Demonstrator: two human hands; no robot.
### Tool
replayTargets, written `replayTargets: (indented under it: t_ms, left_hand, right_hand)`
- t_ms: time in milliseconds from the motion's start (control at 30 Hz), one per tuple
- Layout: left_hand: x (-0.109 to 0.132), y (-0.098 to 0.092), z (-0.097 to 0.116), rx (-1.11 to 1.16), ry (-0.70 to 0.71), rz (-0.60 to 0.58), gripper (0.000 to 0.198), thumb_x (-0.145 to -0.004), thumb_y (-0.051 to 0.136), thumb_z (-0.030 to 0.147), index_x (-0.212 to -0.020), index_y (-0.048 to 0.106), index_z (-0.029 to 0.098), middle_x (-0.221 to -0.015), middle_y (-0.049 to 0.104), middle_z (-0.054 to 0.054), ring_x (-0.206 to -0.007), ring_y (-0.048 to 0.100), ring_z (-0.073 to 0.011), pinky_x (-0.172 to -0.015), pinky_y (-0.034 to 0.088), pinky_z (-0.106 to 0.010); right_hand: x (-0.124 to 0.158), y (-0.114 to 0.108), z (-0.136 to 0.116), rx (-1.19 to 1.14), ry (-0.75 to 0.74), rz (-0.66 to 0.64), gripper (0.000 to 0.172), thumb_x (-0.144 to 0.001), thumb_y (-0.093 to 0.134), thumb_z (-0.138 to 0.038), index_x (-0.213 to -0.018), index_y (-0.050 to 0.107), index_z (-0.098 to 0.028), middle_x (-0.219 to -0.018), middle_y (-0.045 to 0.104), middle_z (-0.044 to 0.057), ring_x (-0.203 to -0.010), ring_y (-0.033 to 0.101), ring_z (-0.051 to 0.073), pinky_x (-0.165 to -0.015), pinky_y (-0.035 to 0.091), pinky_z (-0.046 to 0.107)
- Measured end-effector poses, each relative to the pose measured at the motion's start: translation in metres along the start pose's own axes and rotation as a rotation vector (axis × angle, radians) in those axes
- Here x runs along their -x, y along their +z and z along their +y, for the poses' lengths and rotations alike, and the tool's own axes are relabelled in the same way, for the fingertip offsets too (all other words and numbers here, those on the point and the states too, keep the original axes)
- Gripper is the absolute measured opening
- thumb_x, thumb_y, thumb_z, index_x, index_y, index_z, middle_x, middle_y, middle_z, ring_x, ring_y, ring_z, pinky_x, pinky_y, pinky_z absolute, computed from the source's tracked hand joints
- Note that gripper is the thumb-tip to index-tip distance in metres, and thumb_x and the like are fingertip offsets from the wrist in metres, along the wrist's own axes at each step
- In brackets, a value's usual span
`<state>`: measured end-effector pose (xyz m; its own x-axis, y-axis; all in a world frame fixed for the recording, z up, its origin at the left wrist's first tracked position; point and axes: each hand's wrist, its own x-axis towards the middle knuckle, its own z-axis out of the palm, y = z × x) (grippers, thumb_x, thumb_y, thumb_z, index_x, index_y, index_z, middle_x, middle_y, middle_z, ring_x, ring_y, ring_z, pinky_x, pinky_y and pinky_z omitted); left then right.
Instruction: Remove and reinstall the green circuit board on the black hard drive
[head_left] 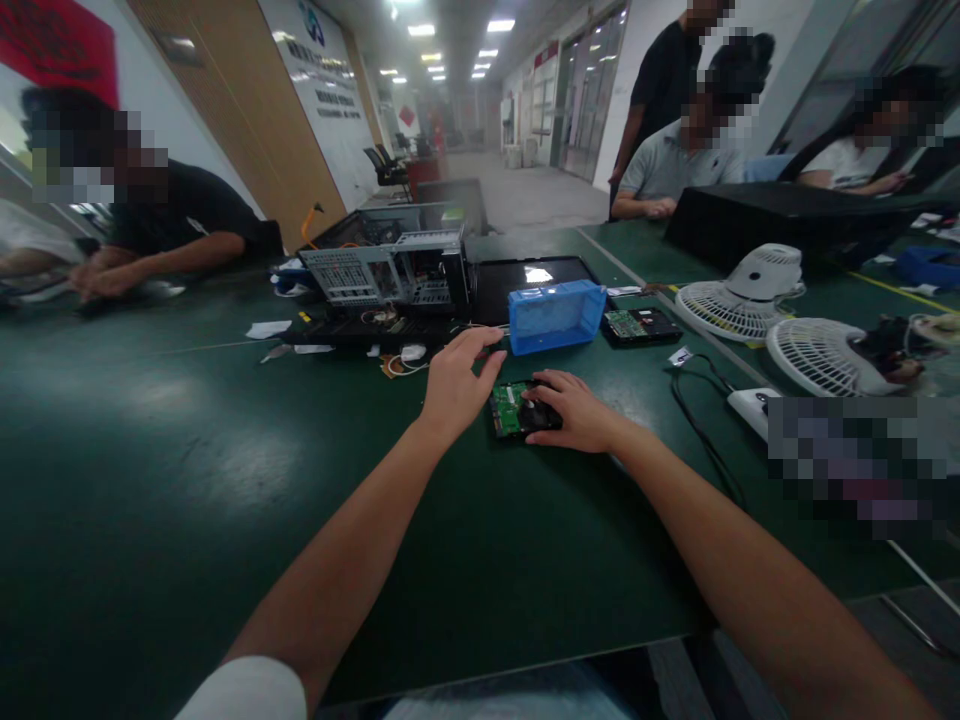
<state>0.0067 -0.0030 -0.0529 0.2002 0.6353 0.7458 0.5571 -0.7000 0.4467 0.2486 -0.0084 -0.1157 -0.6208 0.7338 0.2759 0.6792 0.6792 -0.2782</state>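
A hard drive (510,408) lies circuit board up, green board showing, on the dark green table (225,480). My right hand (574,410) rests on its right half, fingers curled down over it. Just to its left hovers my left hand (457,380), fingers stretched toward the far edge of the drive and toward the blue plastic box (556,315), holding nothing that I can see.
Behind the box stand an opened computer case (390,270) and a black panel (525,280). A second hard drive (641,325) lies right of the box. Two white fans (750,290) and a black cable (697,400) sit at the right. Other people sit around the table.
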Motion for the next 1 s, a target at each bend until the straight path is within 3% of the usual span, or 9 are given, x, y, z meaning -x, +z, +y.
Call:
replayTargets:
  t_ms: [500,700,1000]
  left_hand:
    - [0.0012,0.002,0.0044,0.119,-0.132,0.053,0.022,-0.09,0.072,0.032,-0.097,0.056,0.02,-0.11,0.07,-0.008,-0.101,0.07,-0.0203,-0.082,0.062,-0.036]
    - [0.0001,0.0005,0.0047,0.063,-0.061,0.061,0.006,-0.096,0.06,0.022,-0.102,0.057,0.02,-0.11,0.068,-0.007,-0.105,0.067,-0.0186,-0.086,0.06,-0.034]
    - [-0.0009,-0.0008,0.0059,-0.038,-0.026,0.01,0.012,-0.097,0.057,0.02,-0.108,0.061,0.023,-0.11,0.066,-0.006,-0.101,0.063,-0.0199,-0.087,0.057,-0.037]
  right_hand:
    - [-0.0003,-0.0013,-0.0006,-0.013,0.01,-0.01,0.071,-0.077,0.075,-0.061,-0.138,0.059,-0.028,-0.152,0.046,0.016,-0.141,0.039,0.04,-0.114,0.029,0.063]
    - [-0.0005,-0.0025,-0.0012,-0.006,0.004,-0.013,0.072,-0.078,0.074,-0.063,-0.138,0.059,-0.027,-0.152,0.046,0.016,-0.141,0.039,0.04,-0.114,0.03,0.062]
    - [-0.0006,-0.001,-0.0007,-0.01,-0.001,0.0,0.072,-0.077,0.075,-0.063,-0.137,0.059,-0.027,-0.152,0.046,0.015,-0.141,0.039,0.04,-0.114,0.03,0.063]
